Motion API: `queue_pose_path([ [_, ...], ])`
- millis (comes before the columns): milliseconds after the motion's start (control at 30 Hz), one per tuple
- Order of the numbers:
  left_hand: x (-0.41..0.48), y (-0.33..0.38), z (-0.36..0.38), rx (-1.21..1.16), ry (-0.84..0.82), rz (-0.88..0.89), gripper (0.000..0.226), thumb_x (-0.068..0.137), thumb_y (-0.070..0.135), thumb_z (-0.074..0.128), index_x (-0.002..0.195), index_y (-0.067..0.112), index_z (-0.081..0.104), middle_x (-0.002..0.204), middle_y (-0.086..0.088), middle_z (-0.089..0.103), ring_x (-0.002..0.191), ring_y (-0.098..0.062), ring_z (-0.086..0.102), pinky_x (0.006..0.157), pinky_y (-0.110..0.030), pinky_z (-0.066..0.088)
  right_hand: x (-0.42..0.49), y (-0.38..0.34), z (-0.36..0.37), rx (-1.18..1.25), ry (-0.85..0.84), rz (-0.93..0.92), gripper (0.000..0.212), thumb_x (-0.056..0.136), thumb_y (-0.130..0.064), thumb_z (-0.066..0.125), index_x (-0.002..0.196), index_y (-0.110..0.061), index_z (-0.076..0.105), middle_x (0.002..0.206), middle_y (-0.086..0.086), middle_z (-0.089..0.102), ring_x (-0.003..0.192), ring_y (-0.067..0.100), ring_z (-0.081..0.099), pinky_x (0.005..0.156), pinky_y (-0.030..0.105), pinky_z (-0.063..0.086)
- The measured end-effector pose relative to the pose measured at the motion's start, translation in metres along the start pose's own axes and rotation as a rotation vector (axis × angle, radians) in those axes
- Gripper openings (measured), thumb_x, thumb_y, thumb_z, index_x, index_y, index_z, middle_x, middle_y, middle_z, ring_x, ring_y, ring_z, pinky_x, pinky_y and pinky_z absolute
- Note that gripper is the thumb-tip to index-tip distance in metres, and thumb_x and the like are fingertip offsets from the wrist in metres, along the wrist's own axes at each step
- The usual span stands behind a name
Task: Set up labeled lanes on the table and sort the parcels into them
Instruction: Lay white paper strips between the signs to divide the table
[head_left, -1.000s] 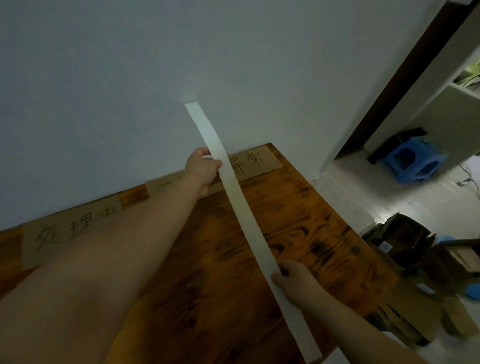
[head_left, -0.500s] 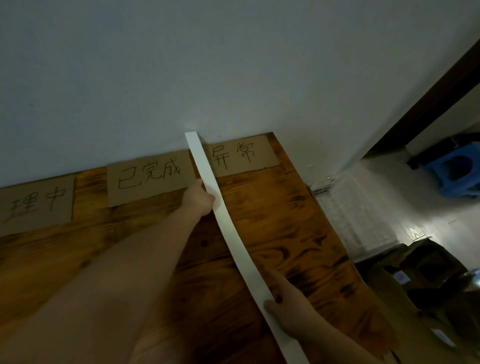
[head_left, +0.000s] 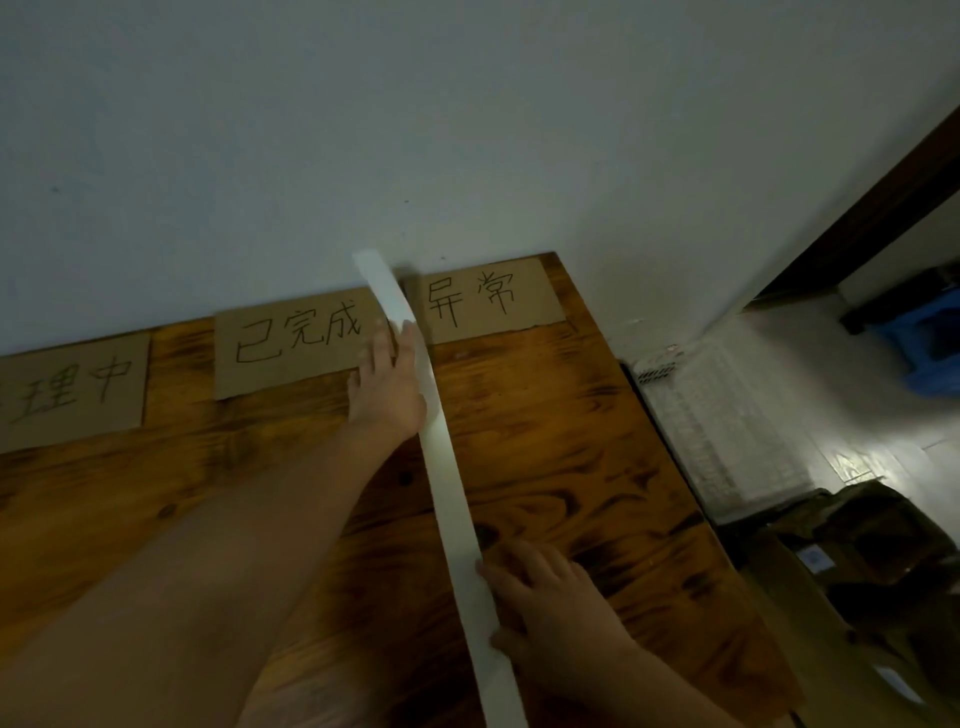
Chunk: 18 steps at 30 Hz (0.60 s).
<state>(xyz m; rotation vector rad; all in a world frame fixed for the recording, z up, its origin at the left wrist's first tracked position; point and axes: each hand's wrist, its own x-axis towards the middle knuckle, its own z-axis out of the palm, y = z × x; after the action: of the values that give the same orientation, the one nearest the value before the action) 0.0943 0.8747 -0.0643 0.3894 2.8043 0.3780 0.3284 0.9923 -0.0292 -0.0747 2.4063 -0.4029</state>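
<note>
Dim room, plain pale wall (head_left: 363, 130) at the back and a dark-stained wooden table (head_left: 561, 441) pushed right up against it. Only the head view to go on. Three brown cardboard labels lie flat along the table's back edge, hand-lettered in black marker: the 已完成 label (head_left: 291, 340) in the middle, the 异常 label (head_left: 485, 304) at the right corner, and a third label (head_left: 72, 387) on the left that's cut off by the frame, so only 理中 reads. A long white strip (head_left: 447, 493) runs from the bottom of the frame up across the table, goes through the gap between those first two labels, and its far end lifts off the wood and stands against the wall. Tape or paper, can't tell. The left hand (head_left: 387, 384) is reached way out, fingers straight and close together, lying along the strip's left edge with the fingertips over the right end of the 已完成 label; it looks flat on the strip, not gripping it, thumb hidden. The right hand (head_left: 550, 608) is nearer, palm down on the wood just right of the strip, fingers loosely bent with the tips meeting the strip's edge. Honestly can't tell if it's pinching the strip or only resting against it. Down on the floor to the right there's a blue plastic stool (head_left: 930, 348) and some cardboard boxes (head_left: 857, 551), one with a small white sticker too blurry to read.
</note>
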Motion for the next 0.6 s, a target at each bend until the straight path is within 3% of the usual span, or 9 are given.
queue_pose_path([
  [67, -0.001, -0.003, 0.004, 0.114, -0.061, 0.065, 0.081, 0.093, 0.013, 0.046, 0.150, 0.027, -0.009, 0.156, -0.001, -0.023, 0.144, -0.029, -0.018, 0.116, -0.052, 0.004, 0.003, 0.000, 0.003, -0.111, -0.071, -0.078, 0.070, 0.095, -0.053, 0.042, 0.150, -0.041, 0.000, 0.159, -0.004, -0.016, 0.146, 0.025, -0.014, 0.115, 0.047, -0.004],
  [133, 0.000, -0.006, 0.007, 0.154, -0.147, 0.089, 0.071, 0.094, 0.012, 0.041, 0.151, 0.024, 0.001, 0.158, 0.000, -0.015, 0.144, -0.027, -0.017, 0.116, -0.053, 0.002, 0.006, 0.001, 0.008, -0.149, -0.080, -0.101, 0.070, 0.096, -0.052, 0.040, 0.151, -0.037, 0.000, 0.159, -0.004, -0.020, 0.145, 0.023, -0.020, 0.111, 0.042, -0.011],
  [300, 0.000, -0.011, 0.005, 0.135, -0.171, 0.102, 0.060, 0.099, 0.023, 0.033, 0.152, 0.022, 0.005, 0.160, 0.001, -0.005, 0.146, -0.024, -0.011, 0.115, -0.052, 0.003, 0.005, 0.003, 0.017, -0.147, -0.066, -0.122, 0.069, 0.097, -0.050, 0.038, 0.152, -0.031, 0.001, 0.159, -0.005, -0.017, 0.143, 0.018, -0.022, 0.106, 0.036, -0.017],
  [600, -0.003, -0.015, 0.006, 0.135, -0.090, 0.074, 0.058, 0.096, 0.036, 0.036, 0.148, 0.016, 0.019, 0.157, -0.005, 0.015, 0.146, -0.025, 0.005, 0.116, -0.050, 0.013, 0.002, 0.000, 0.014, -0.150, -0.091, -0.128, 0.068, 0.098, -0.046, 0.040, 0.153, -0.029, 0.004, 0.160, -0.004, -0.015, 0.145, 0.019, -0.018, 0.104, 0.034, -0.019],
])
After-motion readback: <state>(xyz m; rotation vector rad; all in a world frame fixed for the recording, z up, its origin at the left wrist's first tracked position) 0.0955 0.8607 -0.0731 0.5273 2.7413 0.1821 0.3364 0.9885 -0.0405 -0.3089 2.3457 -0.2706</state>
